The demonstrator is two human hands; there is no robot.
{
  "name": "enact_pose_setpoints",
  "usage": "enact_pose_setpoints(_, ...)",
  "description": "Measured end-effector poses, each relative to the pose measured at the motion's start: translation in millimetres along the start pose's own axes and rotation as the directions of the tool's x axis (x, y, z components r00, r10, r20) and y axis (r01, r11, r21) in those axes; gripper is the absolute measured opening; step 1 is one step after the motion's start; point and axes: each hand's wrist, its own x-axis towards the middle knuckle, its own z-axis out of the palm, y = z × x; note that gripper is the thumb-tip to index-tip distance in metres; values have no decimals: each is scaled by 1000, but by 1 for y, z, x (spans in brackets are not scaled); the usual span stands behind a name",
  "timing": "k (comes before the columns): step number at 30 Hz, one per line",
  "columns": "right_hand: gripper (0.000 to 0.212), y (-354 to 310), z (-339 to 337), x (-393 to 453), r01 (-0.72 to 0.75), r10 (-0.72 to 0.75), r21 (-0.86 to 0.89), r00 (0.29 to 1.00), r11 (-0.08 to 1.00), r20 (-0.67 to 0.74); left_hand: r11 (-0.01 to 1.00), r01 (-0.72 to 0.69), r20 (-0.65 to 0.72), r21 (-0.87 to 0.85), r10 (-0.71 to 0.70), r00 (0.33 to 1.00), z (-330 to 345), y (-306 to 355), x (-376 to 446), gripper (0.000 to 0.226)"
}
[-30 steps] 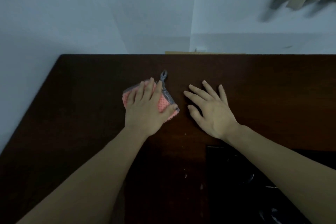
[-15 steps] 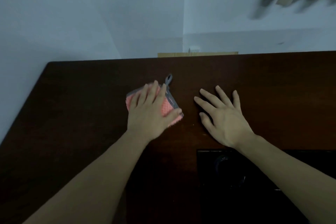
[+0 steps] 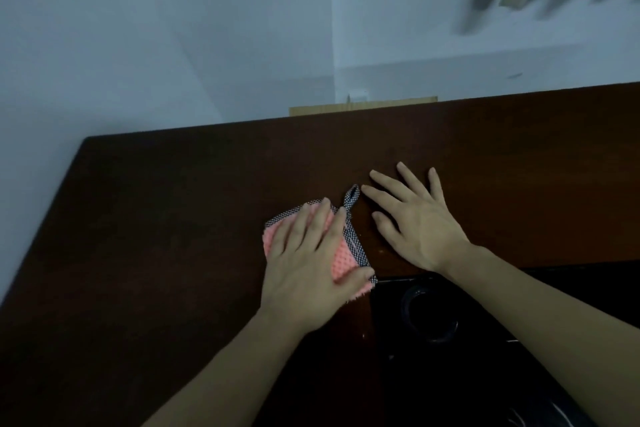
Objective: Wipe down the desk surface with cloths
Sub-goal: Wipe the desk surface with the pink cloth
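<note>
Plainly mid-wipe: from the head view, the left hand [image 3: 308, 263] lies flat, fingers straight, pressing a small pink knobbly cloth with dotted grey edging [image 3: 341, 255] onto the dark brown wooden table [image 3: 156, 218]. The right hand [image 3: 419, 222] rests open just beside it, holding nothing. Next, I'd judge, a steady sweep across unwiped wood.

Left hand [image 3: 304, 260] presses pink cloth [image 3: 341, 255] on desk [image 3: 156, 218]; right hand [image 3: 419, 222] flat beside.

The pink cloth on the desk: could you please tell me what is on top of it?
The left hand lies flat on the pink cloth, fingers straight, pressing it onto the desk. The cloth's middle is covered; only its edges and loop show.
</note>
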Motion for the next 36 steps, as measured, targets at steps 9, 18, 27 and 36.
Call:
enact_pose_setpoints(9, 66, 12, -7, -28, -99, 113, 79, 974, 992, -195, 989, 147, -52, -35, -148, 988, -6, 22, 78, 94)
enact_pose_setpoints(18, 61, -11, -21, -34, -214, 220, 80, 972, 974, -86, 969, -57, -69, -240, 42, 997, -20, -3, 26, 66)
enact_pose_setpoints(27, 83, -90, 4, 21, 29, -18, -95, 993, 995, 114, 955, 154, -49, -254, -171, 984, -39, -73, 8, 60)
enact_pose_setpoints(36, 71, -71, 12, -3, -9, 40, -196, 987, 981, 154, 967, 100, -85, -232, -123, 989, -32, -63, 26, 58)
